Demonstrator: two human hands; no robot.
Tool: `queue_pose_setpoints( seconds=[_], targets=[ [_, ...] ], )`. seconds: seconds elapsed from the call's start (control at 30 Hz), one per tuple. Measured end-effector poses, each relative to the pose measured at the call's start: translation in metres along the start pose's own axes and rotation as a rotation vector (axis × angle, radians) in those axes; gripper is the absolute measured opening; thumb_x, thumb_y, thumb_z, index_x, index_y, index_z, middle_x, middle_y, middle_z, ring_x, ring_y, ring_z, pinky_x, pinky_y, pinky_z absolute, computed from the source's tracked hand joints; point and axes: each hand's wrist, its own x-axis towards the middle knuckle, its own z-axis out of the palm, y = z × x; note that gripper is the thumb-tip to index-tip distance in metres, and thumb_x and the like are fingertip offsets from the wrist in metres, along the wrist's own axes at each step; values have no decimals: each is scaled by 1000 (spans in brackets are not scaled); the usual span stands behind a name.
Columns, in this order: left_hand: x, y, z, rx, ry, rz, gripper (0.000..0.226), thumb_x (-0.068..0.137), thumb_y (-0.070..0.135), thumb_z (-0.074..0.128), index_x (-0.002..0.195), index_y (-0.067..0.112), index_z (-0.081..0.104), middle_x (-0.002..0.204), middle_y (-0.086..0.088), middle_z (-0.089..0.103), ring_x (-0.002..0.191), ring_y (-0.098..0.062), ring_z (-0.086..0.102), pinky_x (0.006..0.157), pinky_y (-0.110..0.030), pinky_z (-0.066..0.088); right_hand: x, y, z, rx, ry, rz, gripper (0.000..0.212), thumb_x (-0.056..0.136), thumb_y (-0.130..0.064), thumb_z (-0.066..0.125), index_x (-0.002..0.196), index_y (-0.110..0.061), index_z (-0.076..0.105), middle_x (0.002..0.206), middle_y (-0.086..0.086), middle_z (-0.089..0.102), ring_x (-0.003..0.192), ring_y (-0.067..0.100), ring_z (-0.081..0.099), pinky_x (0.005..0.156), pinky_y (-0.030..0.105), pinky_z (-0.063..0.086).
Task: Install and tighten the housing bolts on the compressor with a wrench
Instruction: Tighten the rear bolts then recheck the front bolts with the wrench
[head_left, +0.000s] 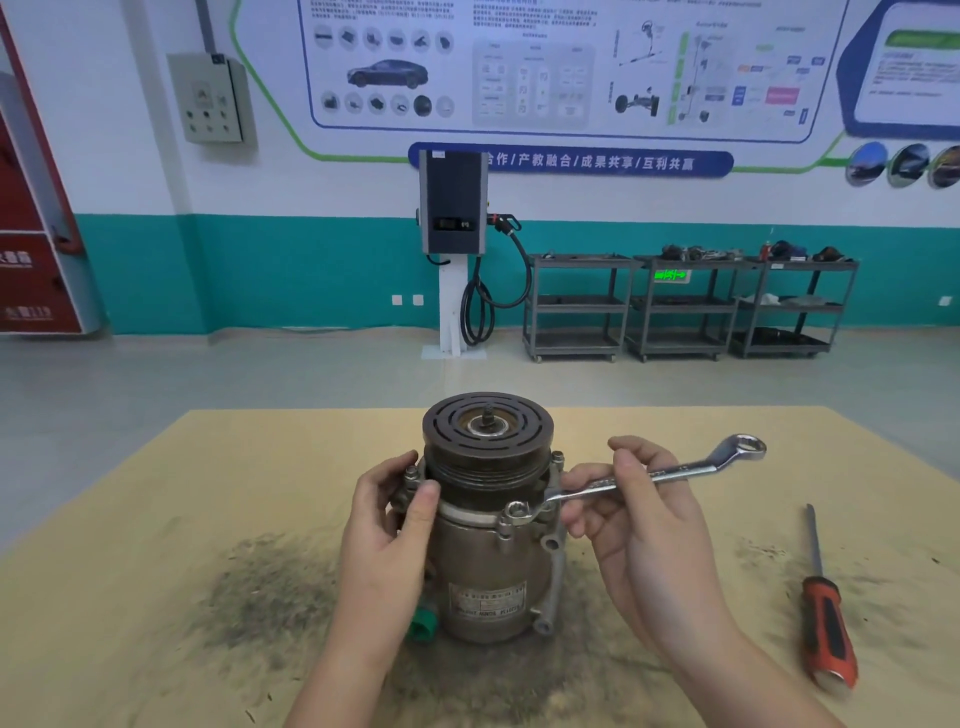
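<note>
The compressor stands upright in the middle of the table, its dark slotted pulley on top. Bolts sit in the flange ears around the housing. My left hand grips the compressor's left side, thumb resting on the flange near the left bolt. My right hand holds the shaft of a silver double-ended ring wrench. The wrench's near ring sits over the front bolt, and its other ring points up to the right.
A screwdriver with an orange and black handle lies on the right of the tan table top. Dark metal grit is scattered around the compressor. Beyond the table are a charging post and several grey carts.
</note>
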Motion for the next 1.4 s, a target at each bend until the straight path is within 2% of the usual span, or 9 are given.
queue_pose_setpoints(
  seconds=[0.1,0.33,0.53,0.7,0.87,1.07,1.23,1.33,1.4],
  targets=[
    [-2,3,1,-72,25,12,34,67,44,76,98,37,62,120,19,64,111,2,61,79,-11,51,-3,3,3,16,30,-11,6,100,-11,39,98,-10,44,67,18,67,47,22,58,44,25,47],
    [-4,3,2,-91,79,-6,10,79,12,75,74,20,73,122,19,66,110,4,62,81,-13,53,-20,17,11,-143,65,-245,24,87,-35,50,94,-12,44,77,21,68,56,28,64,53,29,54],
    [-1,4,-1,-146,59,-47,15,81,6,75,75,20,78,115,25,68,108,6,63,79,-5,48,-43,35,16,-231,117,-441,24,86,-57,60,87,-33,58,86,14,72,65,29,70,63,28,58],
    [-1,9,1,-155,46,-58,4,81,22,72,77,21,72,115,17,70,107,3,64,81,-10,51,-50,39,24,-370,156,-555,23,91,-53,57,92,-32,67,89,9,72,71,27,72,69,33,59],
    [-2,15,-1,-70,158,-66,14,95,12,60,97,23,68,97,13,74,95,-7,69,83,-26,57,-38,24,18,-95,230,-412,12,94,-27,46,92,-16,52,80,16,72,61,24,69,62,25,57],
    [-23,29,-1,153,230,-52,19,86,19,74,88,37,71,89,23,74,85,8,68,77,-16,53,-52,39,20,-68,104,-281,17,88,-21,46,93,-4,45,79,24,71,61,29,69,58,25,57],
    [-20,39,-9,369,182,-29,21,80,25,79,72,40,67,120,20,58,103,5,54,82,-5,36,-60,42,29,-21,109,-269,33,80,-38,61,91,-9,52,82,25,71,64,34,70,59,27,57],
    [-16,39,-13,303,110,-31,20,80,18,79,72,35,73,125,22,58,114,4,53,93,-17,43,-61,41,35,-62,99,-302,38,74,-57,74,82,-22,61,85,23,71,68,35,71,62,28,58],
    [-14,35,-17,194,71,-49,22,80,14,78,69,33,76,121,27,59,111,14,54,83,-7,45,-61,41,37,-91,106,-318,40,72,-62,74,80,-24,62,86,21,72,69,35,71,63,27,58]
  ],
)
